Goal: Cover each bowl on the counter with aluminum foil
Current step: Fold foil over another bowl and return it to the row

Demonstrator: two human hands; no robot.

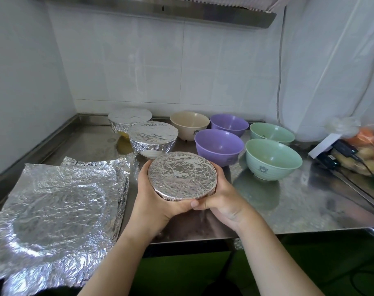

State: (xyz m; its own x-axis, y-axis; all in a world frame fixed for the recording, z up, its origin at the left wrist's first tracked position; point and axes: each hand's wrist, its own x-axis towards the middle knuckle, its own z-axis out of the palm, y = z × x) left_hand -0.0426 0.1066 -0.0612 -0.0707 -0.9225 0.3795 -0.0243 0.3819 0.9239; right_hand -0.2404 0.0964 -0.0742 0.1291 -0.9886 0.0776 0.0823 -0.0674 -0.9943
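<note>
A foil-covered bowl (182,175) is held above the steel counter (288,201). My left hand (154,199) grips its left side and my right hand (222,196) grips its right side, thumbs meeting under the near rim. Two more foil-covered bowls (153,136) (129,119) stand behind it. Uncovered bowls stand to the right: a cream bowl (189,124), two purple bowls (219,146) (229,124) and two green bowls (273,159) (271,133). A stack of crinkled foil sheets (55,208) lies at the counter's left.
White tiled walls close the back and left. At the far right sit a white box with black cables (329,149) and a plastic bag of vegetables (365,146). The counter's front edge runs just below my wrists.
</note>
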